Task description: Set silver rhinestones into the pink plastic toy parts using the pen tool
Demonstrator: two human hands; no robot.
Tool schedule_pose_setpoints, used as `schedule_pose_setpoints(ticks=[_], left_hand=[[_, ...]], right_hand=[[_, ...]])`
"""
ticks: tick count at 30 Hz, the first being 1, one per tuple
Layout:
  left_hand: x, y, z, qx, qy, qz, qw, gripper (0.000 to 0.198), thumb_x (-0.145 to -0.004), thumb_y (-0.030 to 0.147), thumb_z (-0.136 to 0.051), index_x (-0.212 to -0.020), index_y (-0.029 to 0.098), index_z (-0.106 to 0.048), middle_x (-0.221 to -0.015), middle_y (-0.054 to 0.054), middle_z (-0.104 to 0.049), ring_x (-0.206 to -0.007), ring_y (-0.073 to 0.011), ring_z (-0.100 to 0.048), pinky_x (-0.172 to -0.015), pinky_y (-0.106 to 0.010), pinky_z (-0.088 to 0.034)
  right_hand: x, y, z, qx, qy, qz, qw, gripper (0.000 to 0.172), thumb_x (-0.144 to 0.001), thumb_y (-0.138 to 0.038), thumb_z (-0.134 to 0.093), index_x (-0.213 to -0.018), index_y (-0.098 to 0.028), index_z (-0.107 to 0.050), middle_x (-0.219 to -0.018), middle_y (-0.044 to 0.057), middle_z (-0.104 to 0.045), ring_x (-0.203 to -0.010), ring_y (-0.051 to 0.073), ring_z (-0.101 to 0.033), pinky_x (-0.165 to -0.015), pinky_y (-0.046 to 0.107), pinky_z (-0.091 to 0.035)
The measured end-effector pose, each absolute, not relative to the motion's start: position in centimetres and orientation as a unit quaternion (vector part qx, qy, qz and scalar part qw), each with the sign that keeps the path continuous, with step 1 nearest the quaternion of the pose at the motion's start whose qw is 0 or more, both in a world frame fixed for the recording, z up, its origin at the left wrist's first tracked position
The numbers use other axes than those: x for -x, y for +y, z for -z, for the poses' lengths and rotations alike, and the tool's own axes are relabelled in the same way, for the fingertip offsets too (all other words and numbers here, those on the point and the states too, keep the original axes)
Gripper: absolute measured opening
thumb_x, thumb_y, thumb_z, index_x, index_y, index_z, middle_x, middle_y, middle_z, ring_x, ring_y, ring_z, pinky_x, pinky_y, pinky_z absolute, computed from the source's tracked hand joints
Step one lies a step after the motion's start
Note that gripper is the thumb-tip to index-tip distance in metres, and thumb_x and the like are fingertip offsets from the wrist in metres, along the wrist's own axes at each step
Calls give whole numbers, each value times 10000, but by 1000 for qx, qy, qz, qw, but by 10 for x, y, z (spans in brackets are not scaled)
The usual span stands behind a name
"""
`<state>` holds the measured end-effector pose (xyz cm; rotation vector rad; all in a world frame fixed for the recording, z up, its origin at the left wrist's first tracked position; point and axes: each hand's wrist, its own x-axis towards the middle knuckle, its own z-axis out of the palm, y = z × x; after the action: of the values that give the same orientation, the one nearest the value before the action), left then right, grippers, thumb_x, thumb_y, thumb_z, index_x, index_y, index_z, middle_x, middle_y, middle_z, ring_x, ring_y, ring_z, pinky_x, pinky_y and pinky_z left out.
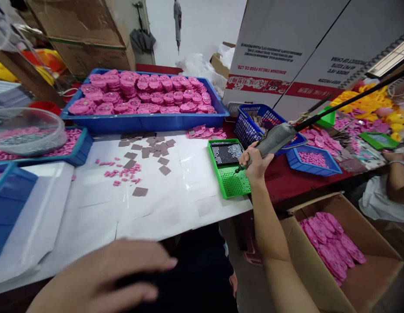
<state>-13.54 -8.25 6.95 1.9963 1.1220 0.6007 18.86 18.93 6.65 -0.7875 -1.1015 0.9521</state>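
Observation:
My right hand (255, 163) is wrapped round a grey electric screwdriver (276, 138), which tilts down so its bit hangs over a green tray (226, 191). Inside that tray is a black perforated plate (221, 153) with small metal bits on it, probably screws. My left hand (104, 274) is close to the camera at the table's front edge, fingers spread and slightly blurred, holding nothing. Ahead of it on the white sheet lie small pink pieces (125, 173) and several flat grey-brown squares (140, 191).
A blue tray (143, 123) full of stacked pink parts stands at the back. Left is a clear bowl (29, 145) above a blue bin. A blue basket (270, 114) sits behind the screwdriver. Below right, a cardboard box (368, 278) holds pink parts. Another person's arm (397, 174) is far right.

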Motion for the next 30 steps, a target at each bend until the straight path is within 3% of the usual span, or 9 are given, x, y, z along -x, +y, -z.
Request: schedule_pose_setpoints(ticks=[4,6,9,13,21,25,27,30], left_hand=[[80,42,-88,-755,528,-292,256,253,-1001,412,-585,-1120,267,-756,-1048,-49,-769,-921,-195,-721,-844,-303,-609],[61,109,-76,-716,607,-296,179,264,-991,361,-596,-1171,209,-717,-1153,-97,-726,-1054,-242,-676,-958,-375,-567],[50,186,-50,-690,645,-293,148,314,-981,248,-578,-1257,112,-640,-1319,-192,-633,-1232,-313,-577,-1090,-471,-463],[49,235,-25,-680,662,-286,130,380,-960,223,-609,-1303,62,-577,-1375,-241,-570,-1263,-332,-533,-1109,-505,-417],[62,253,-19,-708,652,-258,90,172,-972,282,-643,-1079,148,-645,-1137,-75,-652,-1071,-230,-624,-972,-441,-514],[76,219,-26,-732,635,-237,74,311,-913,149,-652,-1223,141,-621,-1198,-137,-630,-1143,-271,-602,-1040,-444,-479],[79,183,-26,-751,617,-222,78,420,-904,155,-653,-1319,164,-587,-1225,-154,-611,-1166,-297,-589,-1042,-449,-476],[74,111,-21,-786,579,-186,110,388,-920,222,-645,-1306,228,-616,-1148,-119,-619,-1074,-293,-611,-961,-432,-511]], right_hand=[[-190,186,-68,349,-486,-427,678,191,-715,-304,-708,-800,-230,-554,-416,-135,-409,-319,59,-342,-367,208,-356],[-190,185,-68,343,-486,-432,678,184,-715,-305,-696,-808,-228,-557,-415,-134,-414,-318,60,-340,-366,208,-352],[-191,185,-69,332,-491,-443,673,196,-716,-312,-702,-822,-223,-562,-413,-132,-425,-318,61,-348,-375,212,-360],[-194,182,-68,328,-499,-452,663,216,-728,-328,-708,-833,-217,-557,-405,-137,-415,-316,57,-349,-387,210,-376],[-203,183,-69,304,-501,-472,659,236,-726,-289,-735,-860,-200,-563,-418,-132,-436,-314,54,-358,-374,198,-367],[-202,185,-70,294,-501,-474,662,214,-717,-241,-733,-846,-205,-567,-417,-131,-449,-310,58,-370,-376,202,-376],[-199,185,-71,296,-500,-471,664,196,-707,-223,-727,-837,-203,-582,-414,-126,-463,-311,64,-383,-376,205,-383],[-192,186,-71,306,-507,-451,668,165,-705,-217,-714,-816,-207,-592,-406,-120,-466,-309,70,-387,-373,214,-384]])
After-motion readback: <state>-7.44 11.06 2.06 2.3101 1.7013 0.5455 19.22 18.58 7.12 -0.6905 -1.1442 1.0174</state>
